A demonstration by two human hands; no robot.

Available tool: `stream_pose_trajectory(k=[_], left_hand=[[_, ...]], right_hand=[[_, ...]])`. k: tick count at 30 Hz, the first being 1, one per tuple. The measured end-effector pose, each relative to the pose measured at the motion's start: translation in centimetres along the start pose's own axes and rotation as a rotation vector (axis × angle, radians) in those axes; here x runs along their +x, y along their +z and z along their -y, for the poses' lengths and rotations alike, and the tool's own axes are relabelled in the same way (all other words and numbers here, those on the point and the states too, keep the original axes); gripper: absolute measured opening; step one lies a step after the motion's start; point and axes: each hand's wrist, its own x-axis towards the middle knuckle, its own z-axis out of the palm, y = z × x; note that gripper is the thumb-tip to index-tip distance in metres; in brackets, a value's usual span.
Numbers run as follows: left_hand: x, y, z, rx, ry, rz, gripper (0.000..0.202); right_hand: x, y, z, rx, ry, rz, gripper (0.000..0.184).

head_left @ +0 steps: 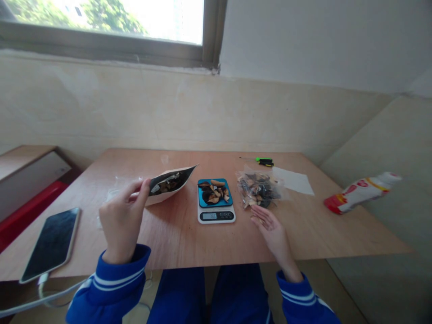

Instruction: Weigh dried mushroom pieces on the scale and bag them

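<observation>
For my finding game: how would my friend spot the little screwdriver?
On the light wooden table below the window, look along the far edge. Just behind the clear plastic bag of dark pieces lies a small screwdriver with a green-and-black handle, the only thing with a thin metal shaft.

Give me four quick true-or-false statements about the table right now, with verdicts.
The left hand holds a pouch. True.
The right hand grips the clear bag. False: it is open and holds nothing, just in front of the bag.
The scale has dried pieces on its blue tray. True.
The phone lies right of the scale. False: it lies at the left side of the table.
</observation>
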Motion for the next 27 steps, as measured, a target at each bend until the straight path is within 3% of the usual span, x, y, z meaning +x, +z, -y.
stream_pose_trajectory(k=[7, 11, 14, 17, 20, 27], left_hand=[[6.2, 1.0, 0.3, 0.098, -0.063, -0.067, 0.05], [10.0, 3.9, 1.5, -0.068, -0.138, -0.065, 0.056], [11.3, 6.3, 2.1, -0.175, -0.219, -0.17, 0.065], [11.0, 7.7, 2.4, -0.31, -0.224, -0.107, 0.083], [9.8, 8.1, 2.6, -0.381, -0.182, -0.071, 0.091], [6.1, 7.1, 4.5, -0.316, -0.111, -0.093, 0.07]], right_hand=[[-4.6, -3.1, -1.2, -0.088, 0.129, -0.162, 0.039], [-5.9, -3.1, -1.6, -0.085, 0.163, -0.206, 0.041], [-6.0, -2.7, -1.5, -0.061, 0.168, -0.225, 0.045], [-5.8, -2.4, -1.3, -0.046, 0.164, -0.226, 0.045], [-5.5, -2.2, -1.5, -0.041, 0.138, -0.228, 0.044], [-3.8, -1.4, -1.5, -0.034, 0.096, -0.194, 0.044]])
